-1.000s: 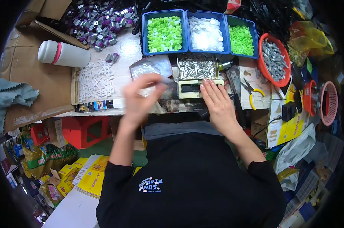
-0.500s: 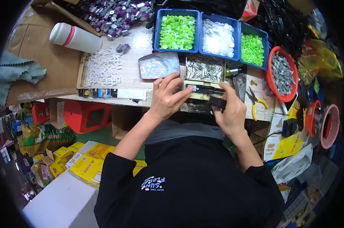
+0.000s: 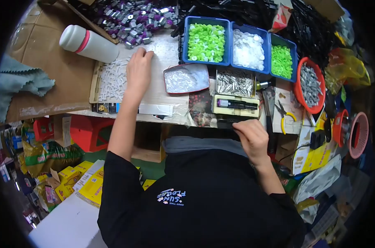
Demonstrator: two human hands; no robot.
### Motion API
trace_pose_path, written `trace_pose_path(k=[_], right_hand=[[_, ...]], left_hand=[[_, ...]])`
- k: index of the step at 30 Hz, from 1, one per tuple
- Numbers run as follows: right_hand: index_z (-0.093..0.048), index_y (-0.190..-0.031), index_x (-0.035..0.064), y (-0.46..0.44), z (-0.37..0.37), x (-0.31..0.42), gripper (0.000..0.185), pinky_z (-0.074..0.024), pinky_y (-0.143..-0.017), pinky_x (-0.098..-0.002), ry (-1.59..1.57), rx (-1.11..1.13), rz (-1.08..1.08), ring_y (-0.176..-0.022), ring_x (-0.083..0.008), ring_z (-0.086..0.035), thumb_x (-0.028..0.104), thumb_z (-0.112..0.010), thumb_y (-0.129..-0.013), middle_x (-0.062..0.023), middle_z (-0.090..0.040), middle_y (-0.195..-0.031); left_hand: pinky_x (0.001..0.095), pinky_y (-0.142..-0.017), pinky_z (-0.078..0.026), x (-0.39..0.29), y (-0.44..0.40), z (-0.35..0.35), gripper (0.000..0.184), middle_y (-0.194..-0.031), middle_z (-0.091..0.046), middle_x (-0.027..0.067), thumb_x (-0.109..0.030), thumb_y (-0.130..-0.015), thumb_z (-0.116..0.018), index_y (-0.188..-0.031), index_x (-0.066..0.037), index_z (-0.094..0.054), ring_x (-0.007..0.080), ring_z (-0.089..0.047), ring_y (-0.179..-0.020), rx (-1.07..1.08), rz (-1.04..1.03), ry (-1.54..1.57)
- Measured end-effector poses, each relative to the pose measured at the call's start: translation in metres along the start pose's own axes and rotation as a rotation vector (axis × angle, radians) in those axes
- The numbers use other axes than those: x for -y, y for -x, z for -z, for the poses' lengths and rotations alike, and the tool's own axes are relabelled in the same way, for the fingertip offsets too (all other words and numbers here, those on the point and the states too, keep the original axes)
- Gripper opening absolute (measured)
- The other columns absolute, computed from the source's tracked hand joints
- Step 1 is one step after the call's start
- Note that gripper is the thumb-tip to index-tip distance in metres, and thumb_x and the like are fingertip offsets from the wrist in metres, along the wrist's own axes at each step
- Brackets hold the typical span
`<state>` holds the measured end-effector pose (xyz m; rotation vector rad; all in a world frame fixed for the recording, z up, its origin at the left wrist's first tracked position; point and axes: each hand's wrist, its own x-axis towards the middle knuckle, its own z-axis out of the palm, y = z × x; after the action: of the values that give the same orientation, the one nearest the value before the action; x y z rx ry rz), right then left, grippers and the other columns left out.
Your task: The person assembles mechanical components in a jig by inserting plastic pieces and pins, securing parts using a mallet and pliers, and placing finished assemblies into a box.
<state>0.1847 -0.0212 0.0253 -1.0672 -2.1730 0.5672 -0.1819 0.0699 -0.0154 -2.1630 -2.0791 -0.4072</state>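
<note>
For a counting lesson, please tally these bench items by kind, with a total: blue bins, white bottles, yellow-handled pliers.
Blue bins: 3 (left bin, middle bin, right bin)
White bottle: 1
Yellow-handled pliers: 1
Total: 5

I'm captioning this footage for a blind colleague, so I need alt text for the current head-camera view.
A person's left hand is by small white parts on a cluttered workbench; the right hand is at its front edge, near a cream fixture holding a dark part. Beyond are blue bins of green and white pieces; pliers lie to the right.
</note>
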Motion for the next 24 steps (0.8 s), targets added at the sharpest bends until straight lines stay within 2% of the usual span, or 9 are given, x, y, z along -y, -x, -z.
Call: trace_pose_path(k=[5, 7, 10, 12, 13, 15, 18, 19, 24], right_hand=[[-0.072, -0.094, 0.0066, 0.011, -0.040, 0.000, 0.026, -0.0469, -0.074, -0.0384, 0.258, -0.058, 0.074, -0.086, -0.0249, -0.061, 0.002, -0.071, -0.069, -0.0033, -0.068, -0.091], [-0.071, -0.096, 0.0054, 0.009, -0.061, 0.000, 0.026, -0.0463, -0.075, -0.0375, 0.297, -0.060, 0.066, -0.086, -0.0247, -0.061, 0.002, -0.070, -0.071, -0.0038, -0.068, -0.094], [-0.071, -0.100, 0.0037, 0.008, -0.070, 0.002, 0.028, -0.0467, -0.076, -0.0381, 0.285, -0.060, 0.083, -0.088, -0.0244, -0.061, 0.001, -0.068, -0.072, -0.0050, -0.068, -0.096], [-0.070, -0.104, 0.0030, 0.010, -0.067, 0.001, 0.031, -0.0478, -0.078, -0.0385, 0.254, -0.054, 0.090, -0.090, -0.0251, -0.063, 0.000, -0.068, -0.073, -0.0065, -0.068, -0.098], [-0.070, -0.104, 0.0030, 0.011, -0.064, -0.002, 0.031, -0.0478, -0.078, -0.0385, 0.256, -0.054, 0.092, -0.090, -0.0251, -0.063, 0.000, -0.068, -0.073, -0.0065, -0.068, -0.098], [-0.070, -0.104, 0.0028, 0.015, -0.060, -0.008, 0.030, -0.0488, -0.078, -0.0377, 0.192, -0.071, 0.101, -0.090, -0.0257, -0.065, -0.001, -0.069, -0.075, -0.0076, -0.069, -0.099], [-0.070, -0.104, 0.0030, 0.012, -0.055, -0.009, 0.028, -0.0499, -0.077, -0.0369, 0.162, -0.056, 0.107, -0.090, -0.0254, -0.066, -0.002, -0.069, -0.076, -0.0078, -0.070, -0.097], [-0.070, -0.104, 0.0030, 0.012, -0.055, -0.011, 0.028, -0.0499, -0.077, -0.0369, 0.157, -0.054, 0.111, -0.090, -0.0254, -0.066, -0.002, -0.069, -0.076, -0.0078, -0.070, -0.097], [-0.070, -0.101, 0.0037, 0.011, -0.056, -0.015, 0.026, -0.0507, -0.076, -0.0362, 0.132, -0.050, 0.115, -0.086, -0.0243, -0.066, -0.002, -0.068, -0.076, -0.0070, -0.070, -0.091]], left_hand=[[0.0471, -0.074, -0.053, 0.008, -0.012, -0.002, 0.023, -0.097, -0.057, 0.0173, 0.002, -0.082, -0.055, -0.105, -0.002, -0.061, 0.0354, -0.062, -0.091, 0.093, -0.102, -0.063], [0.0471, -0.074, -0.053, 0.010, -0.016, -0.003, 0.024, -0.098, -0.057, 0.0176, 0.002, -0.082, -0.055, -0.105, -0.003, -0.061, 0.0360, -0.062, -0.091, 0.115, -0.138, -0.065], [0.0446, -0.075, -0.054, 0.015, -0.019, 0.005, 0.022, -0.099, -0.059, 0.0171, 0.002, -0.081, -0.058, -0.101, -0.002, -0.065, 0.0357, -0.063, -0.087, 0.085, -0.070, 0.051], [0.0410, -0.074, -0.055, 0.018, -0.016, 0.012, 0.018, -0.097, -0.061, 0.0150, 0.003, -0.080, -0.064, -0.097, -0.002, -0.069, 0.0330, -0.066, -0.081, -0.135, -0.003, 0.344], [0.0355, -0.074, -0.055, 0.006, -0.011, 0.023, 0.014, -0.094, -0.065, 0.0133, 0.002, -0.079, -0.069, -0.092, -0.002, -0.072, 0.0277, -0.068, -0.077, -0.194, 0.133, 0.541], [0.0303, -0.073, -0.054, -0.026, 0.016, 0.046, 0.017, -0.092, -0.068, 0.0120, 0.002, -0.078, -0.071, -0.095, -0.002, -0.072, 0.0236, -0.069, -0.077, -0.221, 0.114, 0.725], [0.0325, -0.078, -0.053, -0.098, 0.074, 0.044, 0.021, -0.094, -0.071, 0.0068, -0.001, -0.074, -0.076, -0.094, -0.006, -0.072, 0.0217, -0.068, -0.083, -0.052, -0.138, 0.954], [0.0347, -0.083, -0.050, -0.111, 0.087, 0.034, 0.023, -0.098, -0.072, 0.0046, -0.005, -0.072, -0.079, -0.094, -0.009, -0.072, 0.0216, -0.067, -0.092, -0.045, -0.260, 0.808], [0.0338, -0.083, -0.046, -0.118, 0.106, 0.001, 0.024, -0.104, -0.072, 0.0025, -0.009, -0.074, -0.077, -0.098, -0.011, -0.074, 0.0204, -0.066, -0.102, -0.075, -0.348, 0.700]])
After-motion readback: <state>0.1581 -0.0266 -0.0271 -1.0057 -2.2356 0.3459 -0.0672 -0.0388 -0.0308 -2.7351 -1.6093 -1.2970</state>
